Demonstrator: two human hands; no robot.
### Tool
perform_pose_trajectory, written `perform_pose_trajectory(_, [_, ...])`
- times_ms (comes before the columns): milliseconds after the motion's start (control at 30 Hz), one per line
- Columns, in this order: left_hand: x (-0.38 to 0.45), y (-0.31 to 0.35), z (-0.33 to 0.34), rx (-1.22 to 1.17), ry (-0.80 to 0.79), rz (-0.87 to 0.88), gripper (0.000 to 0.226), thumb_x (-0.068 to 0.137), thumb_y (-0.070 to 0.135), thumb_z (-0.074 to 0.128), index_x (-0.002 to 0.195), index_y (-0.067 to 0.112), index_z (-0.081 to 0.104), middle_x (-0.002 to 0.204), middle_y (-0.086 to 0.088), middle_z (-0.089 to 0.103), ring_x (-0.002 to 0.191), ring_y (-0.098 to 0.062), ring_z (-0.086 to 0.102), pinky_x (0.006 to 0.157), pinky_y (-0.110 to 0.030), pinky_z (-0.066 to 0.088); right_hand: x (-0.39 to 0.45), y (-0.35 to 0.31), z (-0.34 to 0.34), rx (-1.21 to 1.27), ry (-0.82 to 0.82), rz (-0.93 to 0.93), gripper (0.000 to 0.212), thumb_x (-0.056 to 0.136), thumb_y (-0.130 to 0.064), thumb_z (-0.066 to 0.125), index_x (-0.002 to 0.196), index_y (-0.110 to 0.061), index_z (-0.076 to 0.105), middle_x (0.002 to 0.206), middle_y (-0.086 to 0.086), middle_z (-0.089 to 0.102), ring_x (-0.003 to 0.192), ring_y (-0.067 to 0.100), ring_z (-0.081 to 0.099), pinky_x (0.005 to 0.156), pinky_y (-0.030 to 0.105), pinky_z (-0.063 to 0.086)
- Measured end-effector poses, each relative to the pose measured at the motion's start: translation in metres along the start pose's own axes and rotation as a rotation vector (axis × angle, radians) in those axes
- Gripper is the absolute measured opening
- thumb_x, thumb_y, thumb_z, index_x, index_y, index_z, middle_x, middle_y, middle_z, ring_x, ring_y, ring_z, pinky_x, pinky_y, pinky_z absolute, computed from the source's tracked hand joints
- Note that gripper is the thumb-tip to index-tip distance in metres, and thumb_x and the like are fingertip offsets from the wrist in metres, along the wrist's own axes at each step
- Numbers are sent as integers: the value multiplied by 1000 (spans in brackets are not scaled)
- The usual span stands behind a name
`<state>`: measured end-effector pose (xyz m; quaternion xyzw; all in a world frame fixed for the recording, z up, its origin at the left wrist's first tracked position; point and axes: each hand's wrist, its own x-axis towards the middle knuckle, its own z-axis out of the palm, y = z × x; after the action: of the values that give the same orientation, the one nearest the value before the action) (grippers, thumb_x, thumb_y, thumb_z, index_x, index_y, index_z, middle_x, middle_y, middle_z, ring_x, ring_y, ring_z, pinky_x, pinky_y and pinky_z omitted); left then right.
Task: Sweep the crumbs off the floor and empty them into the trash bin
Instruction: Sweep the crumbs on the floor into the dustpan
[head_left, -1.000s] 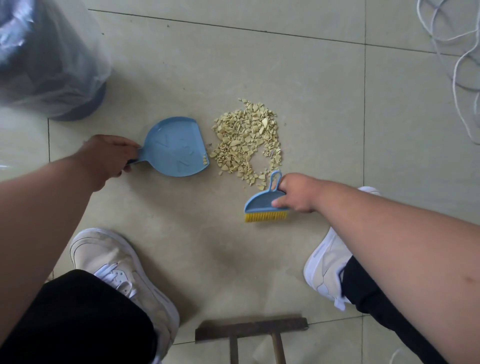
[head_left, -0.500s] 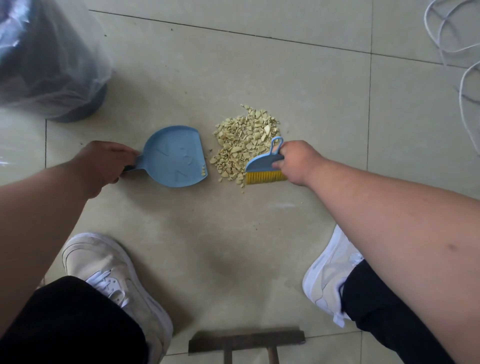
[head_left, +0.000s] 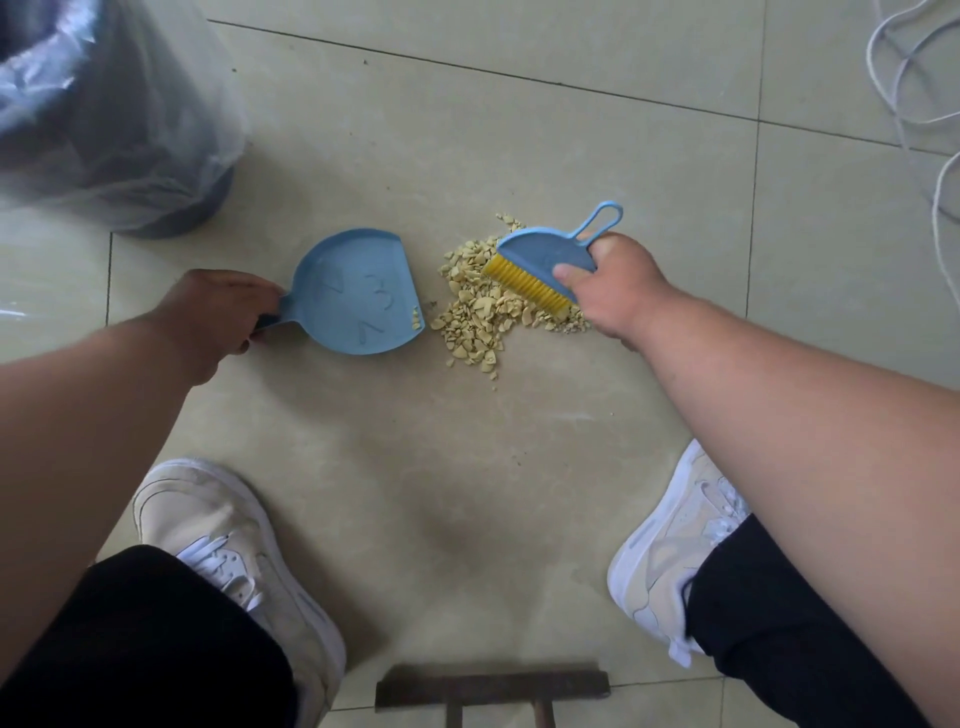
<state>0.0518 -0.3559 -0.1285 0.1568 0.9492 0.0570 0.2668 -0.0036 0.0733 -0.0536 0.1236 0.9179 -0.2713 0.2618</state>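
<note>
A pile of pale yellow crumbs lies on the tiled floor. A small blue dustpan rests flat just left of the pile, a few crumbs at its lip. My left hand grips its handle. My right hand grips a blue hand brush with yellow bristles, tilted, its bristles down on the right side of the pile. The trash bin, dark with a clear plastic liner, stands at the upper left.
My two white shoes stand on the floor on either side below. A dark wooden piece lies at the bottom edge. White cable loops at the upper right.
The brush has moved from the pile's near side up to its right side and tilted, pushing the crumbs into a tighter heap toward the dustpan. The dustpan has stayed put.
</note>
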Motion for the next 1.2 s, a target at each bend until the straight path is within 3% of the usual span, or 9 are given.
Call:
perform_pose_trajectory(167, [2, 1, -4, 110, -45, -66, 40, 75, -7, 84, 108, 15, 79, 103, -1, 75, 101, -26, 71, 86, -36, 53, -23, -1, 47, -175, -267, -85, 33, 97, -29, 68, 125, -11, 68, 108, 5, 67, 94, 20, 60, 79, 23, 42])
perform_pose_trajectory(300, [4, 3, -1, 181, -78, -89, 42, 80, -4, 77, 112, 23, 79, 102, 4, 74, 98, -20, 71, 87, -34, 56, -47, 7, 83, -171, -399, -70, 32, 98, -27, 67, 126, -12, 67, 106, 4, 66, 96, 21, 65, 75, 24, 46])
perform_pose_trajectory(467, [2, 12, -7, 302, -137, -49, 36, 91, 5, 69, 122, 24, 72, 120, 4, 71, 117, -20, 67, 93, -30, 50, -42, 6, 81, -166, -310, -55, 31, 99, -28, 66, 124, -11, 68, 106, 6, 64, 95, 23, 63, 78, 26, 45])
perform_pose_trajectory(667, [2, 16, -11, 305, -163, -90, 32, 89, 6, 68, 111, 28, 72, 112, 8, 70, 111, -16, 67, 92, -27, 52, -11, 5, 47, -137, -111, 9, 30, 98, -31, 66, 119, -8, 69, 104, 10, 64, 95, 29, 63, 78, 25, 41])
perform_pose_trajectory(767, [0, 19, -13, 157, -166, -202, 33, 87, 12, 74, 110, 35, 67, 108, 14, 66, 110, -11, 66, 85, -19, 48, -2, 5, 34, -109, -98, 9, 31, 98, -30, 65, 123, -10, 68, 110, 9, 66, 97, 26, 62, 81, 24, 41])
perform_pose_trajectory(967, [4, 23, -19, -231, -103, -556, 20, 92, 20, 73, 107, 32, 66, 96, 10, 60, 104, -15, 68, 79, -22, 47, -7, -13, 40, 152, -84, 80, 24, 96, -32, 66, 113, -15, 72, 100, 4, 73, 87, 25, 69, 69, 26, 48])
perform_pose_trajectory(1067, [-1, 16, -13, -330, -69, -646, 17, 91, 26, 74, 105, 33, 67, 89, 10, 57, 98, -13, 70, 74, -23, 46, -18, -31, 64, 387, -85, 188, 26, 85, -38, 73, 99, -17, 76, 90, 4, 78, 83, 30, 76, 75, 47, 65])
perform_pose_trajectory(1133, [-4, 15, -13, -448, -24, -705, 11, 94, 24, 69, 104, 30, 69, 90, 9, 61, 97, -14, 70, 73, -22, 46, -19, -37, 86, 576, -117, 265, 29, 75, -40, 76, 91, -16, 76, 85, 5, 80, 86, 37, 77, 74, 67, 60])
perform_pose_trajectory(1200, [-9, 15, -10, -773, 148, -760, 9, 93, 20, 67, 100, 25, 70, 86, 7, 60, 86, -16, 67, 64, -20, 48, -20, -42, 107, 682, -153, 307, 28, 74, -39, 77, 88, -14, 75, 85, 5, 80, 85, 37, 78, 73, 72, 57])
